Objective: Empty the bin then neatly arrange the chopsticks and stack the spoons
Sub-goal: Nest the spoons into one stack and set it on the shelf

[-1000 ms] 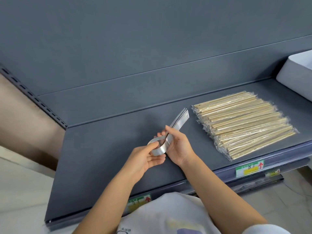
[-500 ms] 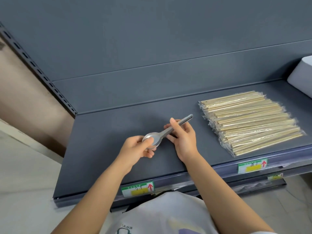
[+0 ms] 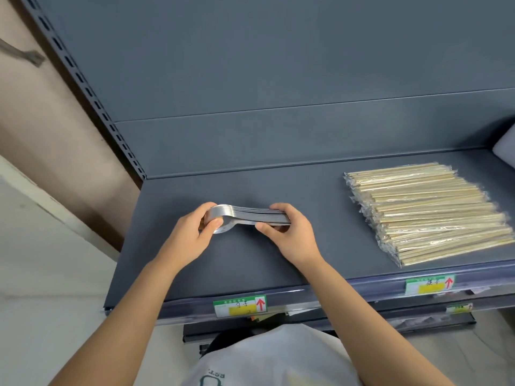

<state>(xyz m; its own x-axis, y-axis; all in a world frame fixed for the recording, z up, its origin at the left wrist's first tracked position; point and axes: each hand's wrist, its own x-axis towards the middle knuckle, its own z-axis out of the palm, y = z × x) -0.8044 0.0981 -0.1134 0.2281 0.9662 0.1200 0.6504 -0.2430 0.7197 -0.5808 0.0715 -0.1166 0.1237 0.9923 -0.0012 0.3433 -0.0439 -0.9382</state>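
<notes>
Both hands work over the shelf [image 3: 250, 263]. The left hand [image 3: 192, 235] grips the bowl end of the nested spoons [image 3: 250, 214], and the right hand [image 3: 292, 235] pinches the handle end. Whether the stack touches the shelf, cannot tell. Well right of the right hand, wrapped chopsticks [image 3: 429, 215] lie parallel in a tidy pile. Farther right is the white bin [image 3: 505, 147] corner, contents hidden. Likely near done: chopsticks arranged, spoons stacked, only setting them down left.

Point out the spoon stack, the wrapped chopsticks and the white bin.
spoon stack [image 3: 250, 215]: head view, stacked handles
wrapped chopsticks [image 3: 429, 215]: head view, middle of the pile
white bin [image 3: 507, 147]: head view, corner at right edge
</notes>
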